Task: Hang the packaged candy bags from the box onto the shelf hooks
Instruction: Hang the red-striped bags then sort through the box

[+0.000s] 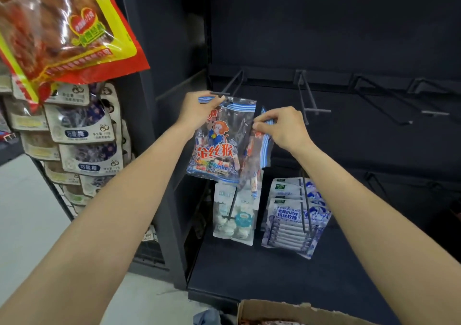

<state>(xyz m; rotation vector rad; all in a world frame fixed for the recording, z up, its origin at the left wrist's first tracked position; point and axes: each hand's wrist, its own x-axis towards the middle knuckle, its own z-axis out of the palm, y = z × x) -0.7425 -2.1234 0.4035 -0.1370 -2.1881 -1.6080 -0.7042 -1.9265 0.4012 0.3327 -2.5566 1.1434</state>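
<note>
My left hand (pixel 197 109) pinches the blue-striped top edge of a clear candy bag (pixel 219 140) printed with a monkey and red characters, right at the tip of the leftmost upper shelf hook (pixel 228 88). My right hand (pixel 282 126) pinches the striped top of a second, similar candy bag (pixel 259 155), which hangs turned edge-on just right of the first. The cardboard box (pixel 287 311) sits open at the bottom edge, below my arms.
More bare hooks (pixel 310 100) run to the right along the upper rail. Below hang white candy packs (pixel 235 215) and several blue-white packs (pixel 294 220). A side rack of plum packs (pixel 82 135) and a red-yellow snack bag (pixel 62 25) fill the left.
</note>
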